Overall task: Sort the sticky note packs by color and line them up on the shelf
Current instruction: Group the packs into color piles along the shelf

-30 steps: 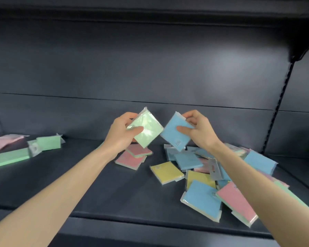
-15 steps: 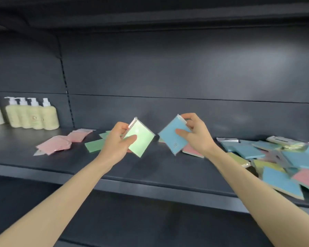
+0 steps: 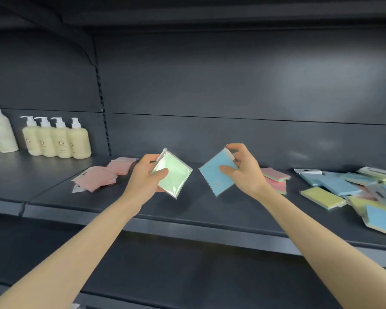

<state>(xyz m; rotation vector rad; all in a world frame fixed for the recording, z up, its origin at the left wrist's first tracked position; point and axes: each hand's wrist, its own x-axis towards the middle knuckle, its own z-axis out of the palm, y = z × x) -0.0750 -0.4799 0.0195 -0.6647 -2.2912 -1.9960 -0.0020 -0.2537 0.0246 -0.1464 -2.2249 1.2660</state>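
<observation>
Left grip point(image 3: 143, 179) clamped on green sticky note pack point(image 3: 176, 172); right grip point(image 3: 243, 170) clamped on blue sticky note pack point(image 3: 212, 177); shelf point(image 3: 187, 208) below both.

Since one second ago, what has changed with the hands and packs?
Both hands carried their packs left along the shelf, from the mixed pile toward the pink packs. The left hand still holds the green pack, the right hand the blue pack.

the pack point(image 3: 174, 175) in my left hand point(image 3: 143, 179) is pale green, the one point(image 3: 216, 175) in my right hand point(image 3: 243, 170) light blue. pink packs point(image 3: 103, 177) lie on the dark grey shelf point(image 3: 198, 208); the pump bottles point(image 3: 56, 139) are cream with white tops.
</observation>
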